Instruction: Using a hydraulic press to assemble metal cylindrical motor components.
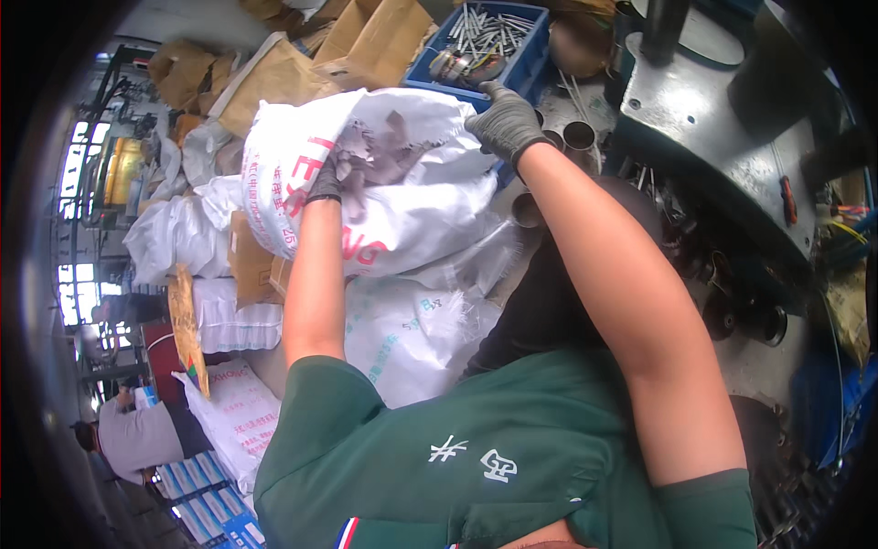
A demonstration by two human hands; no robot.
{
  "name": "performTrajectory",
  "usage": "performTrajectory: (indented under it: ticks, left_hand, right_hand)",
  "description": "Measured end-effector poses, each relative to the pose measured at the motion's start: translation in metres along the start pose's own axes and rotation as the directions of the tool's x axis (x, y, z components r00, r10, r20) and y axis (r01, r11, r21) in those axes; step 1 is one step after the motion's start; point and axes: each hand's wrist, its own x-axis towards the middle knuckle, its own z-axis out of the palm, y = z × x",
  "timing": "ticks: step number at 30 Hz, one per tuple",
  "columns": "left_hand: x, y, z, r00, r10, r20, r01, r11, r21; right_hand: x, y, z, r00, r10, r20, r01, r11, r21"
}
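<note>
A white woven sack (430,206) with red print lies with its mouth spread wide in front of me. Inside it are grey, crumpled, cloth-like pieces (384,151). My left hand (326,180), in a dark grey glove, reaches into the mouth beside these pieces; its fingers are mostly hidden by the sack and the pieces. My right hand (508,123), gloved in grey too, is closed at the sack's far right rim, right by the corner of a blue bin (535,57). That bin holds many thin metal rods (485,32) and a roundish metal part.
Open cardboard boxes (375,41) and brown paper stand behind the sack. Metal tubes (578,136) are on the right, beside a large metal machine plate (704,119). More white sacks (233,412) lie to the left, near blue boxes (206,503) and another person (137,435).
</note>
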Motion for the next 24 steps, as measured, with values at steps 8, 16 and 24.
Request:
performTrajectory:
  ticks: [8, 16, 24]
  left_hand:
    - [-0.016, 0.034, -0.08, 0.922, -0.242, -0.301, 0.17, 0.954, -0.248]
    - [0.072, -0.026, -0.106, 0.998, -0.044, 0.037, -0.019, 0.349, 0.937]
    - [0.059, -0.087, -0.013, 1.0, -0.028, -0.002, 0.001, -0.043, 0.999]
  right_hand:
    - [-0.003, -0.035, 0.053, 0.95, -0.131, 0.283, 0.154, 0.986, -0.061]
    - [0.001, -0.025, 0.045, 0.956, -0.186, 0.229, 0.217, 0.969, -0.119]
    - [-0.006, -0.012, 0.002, 0.979, -0.204, 0.001, 0.203, 0.97, 0.131]
